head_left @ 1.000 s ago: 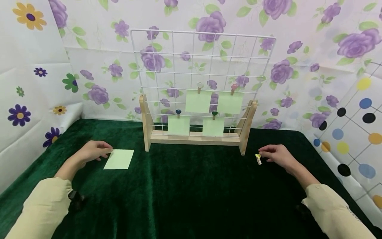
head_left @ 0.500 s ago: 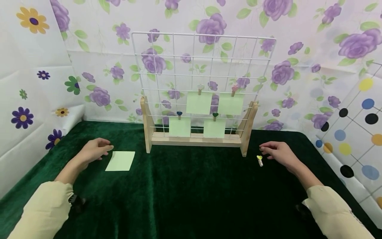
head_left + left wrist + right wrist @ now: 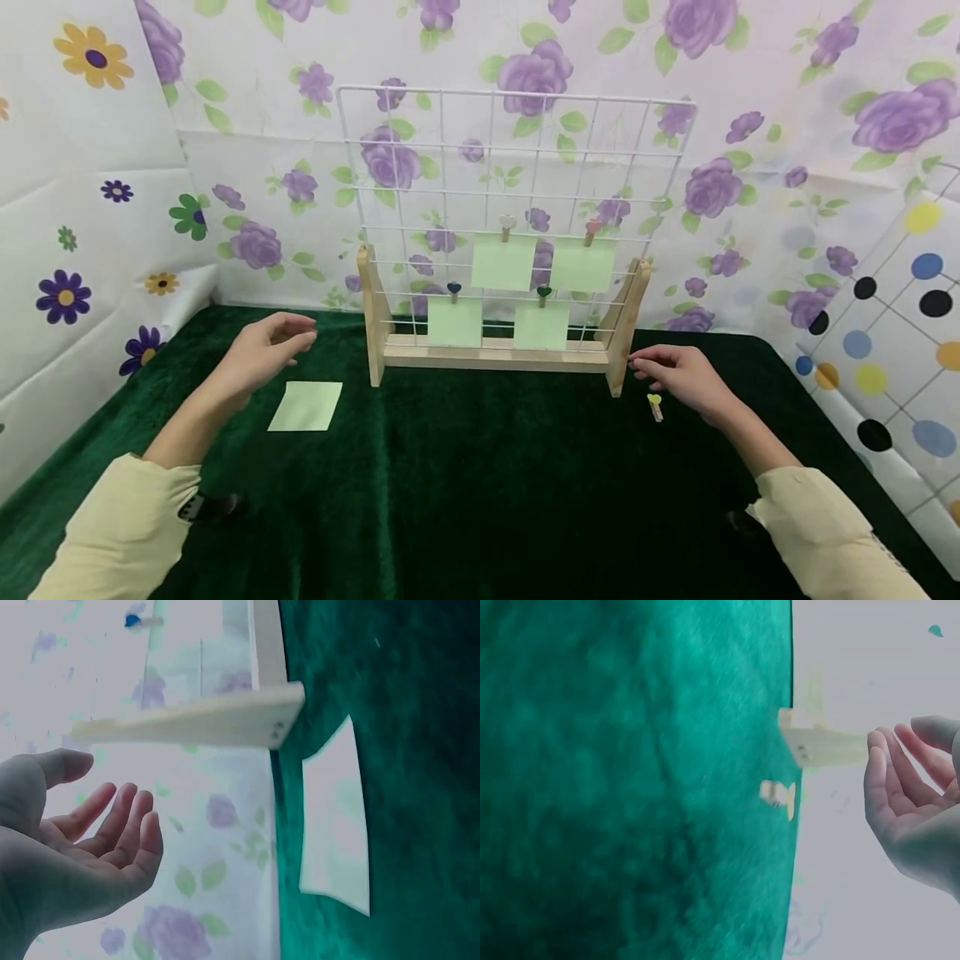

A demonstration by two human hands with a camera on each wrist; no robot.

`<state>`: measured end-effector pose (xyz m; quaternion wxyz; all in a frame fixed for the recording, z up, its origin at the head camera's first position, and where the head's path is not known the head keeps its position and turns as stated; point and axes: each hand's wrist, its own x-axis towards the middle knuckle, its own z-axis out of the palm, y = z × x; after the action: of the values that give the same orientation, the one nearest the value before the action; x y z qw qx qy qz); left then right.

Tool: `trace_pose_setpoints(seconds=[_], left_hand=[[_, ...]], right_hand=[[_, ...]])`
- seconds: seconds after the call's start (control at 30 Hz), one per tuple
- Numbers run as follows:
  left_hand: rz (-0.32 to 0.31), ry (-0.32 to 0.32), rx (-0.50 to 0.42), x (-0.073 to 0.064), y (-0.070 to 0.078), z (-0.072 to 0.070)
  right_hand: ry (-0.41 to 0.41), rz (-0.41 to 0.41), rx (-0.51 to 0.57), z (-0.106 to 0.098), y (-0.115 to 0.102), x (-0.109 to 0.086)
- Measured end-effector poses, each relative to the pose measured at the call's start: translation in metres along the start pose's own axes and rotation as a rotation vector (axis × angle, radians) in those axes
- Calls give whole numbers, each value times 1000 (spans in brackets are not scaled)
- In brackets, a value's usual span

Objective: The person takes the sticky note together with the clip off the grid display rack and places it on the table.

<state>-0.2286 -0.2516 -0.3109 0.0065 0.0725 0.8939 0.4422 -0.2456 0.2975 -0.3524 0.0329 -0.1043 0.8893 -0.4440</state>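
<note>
My left hand (image 3: 264, 352), fingers loosely bent and holding nothing, hovers above and behind a pale green paper note (image 3: 305, 407) lying on the cloth. In the left wrist view that loose note (image 3: 336, 825) has slightly curled edges. My right hand (image 3: 682, 377) is also bare, its fingertips close by the rack's right wooden foot. Just in front of it lies a small wooden clothespin (image 3: 656, 408) with a yellow heart. A white wire grid rack (image 3: 495, 360) on a wooden stand carries several green notes (image 3: 503, 262), each under a heart-topped clothespin (image 3: 590, 233).
Dark green velvet cloth (image 3: 480, 492) covers the table. A flowered sheet (image 3: 285, 217) hangs close behind the rack, and a dotted white sheet (image 3: 892, 333) borders the right side.
Both hands have let go: the left of the note, the right of the yellow-heart clothespin. The left hand has risen up and rightward; the right has shifted left toward the rack.
</note>
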Motion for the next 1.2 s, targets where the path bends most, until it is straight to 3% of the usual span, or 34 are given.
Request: trace_pose_setpoints(seconds=[0.2, 0.43, 0.63, 0.9, 1.2], left_hand=[[52, -7, -17, -2, 18, 15], [89, -57, -53, 0, 42, 34], [138, -72, -77, 13, 63, 48], [176, -82, -116, 30, 81, 64], [230, -51, -86, 48, 107, 77]], right_hand=[[7, -44, -1, 9, -16, 1], [4, -105, 37, 18, -44, 8], [19, -141, 93, 17, -74, 20], [40, -213, 69, 22, -107, 39], [79, -255, 94, 20, -141, 55]])
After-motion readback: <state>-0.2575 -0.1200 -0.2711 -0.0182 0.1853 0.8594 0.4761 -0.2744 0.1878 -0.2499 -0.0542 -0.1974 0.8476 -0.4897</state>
